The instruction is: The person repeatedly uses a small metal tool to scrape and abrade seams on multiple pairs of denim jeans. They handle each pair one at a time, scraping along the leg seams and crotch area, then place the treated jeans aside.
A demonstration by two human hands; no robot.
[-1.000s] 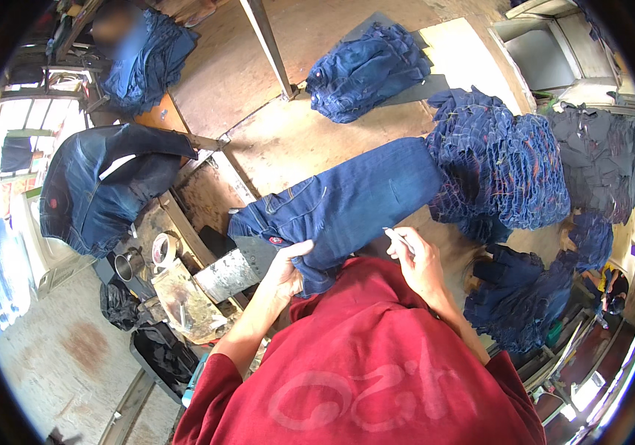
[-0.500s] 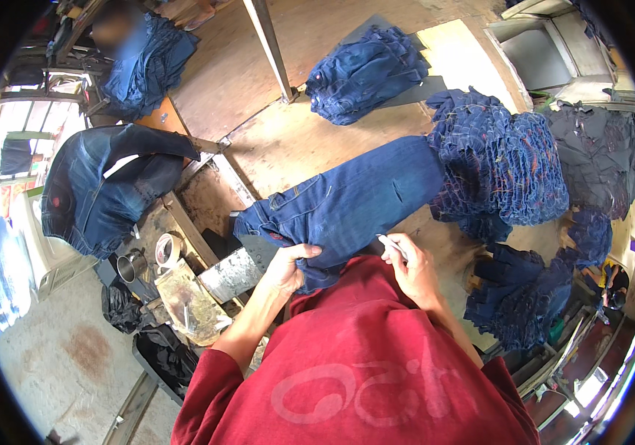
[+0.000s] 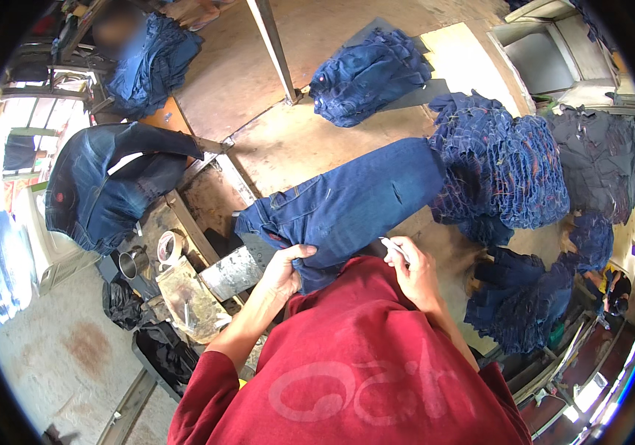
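We've the jeans [image 3: 351,204] ahead of & btwn our hands: L hand [image 3: 282,271] pinches their near edge, R hand [image 3: 417,271] grips a small pale tool [image 3: 395,248]. Brown surface [image 3: 280,144] shows past the far edge; denim pile [image 3: 514,167] crowds ahead-R of R hand. Red patch [image 3: 277,239], near L hand, unreadable; red shirt [image 3: 377,326] has pale lettering.

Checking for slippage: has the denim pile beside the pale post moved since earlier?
No; the denim pile sits just right of the pale post, as before.

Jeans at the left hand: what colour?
Blue denim jeans, unevenly faded; best seen in the head view.
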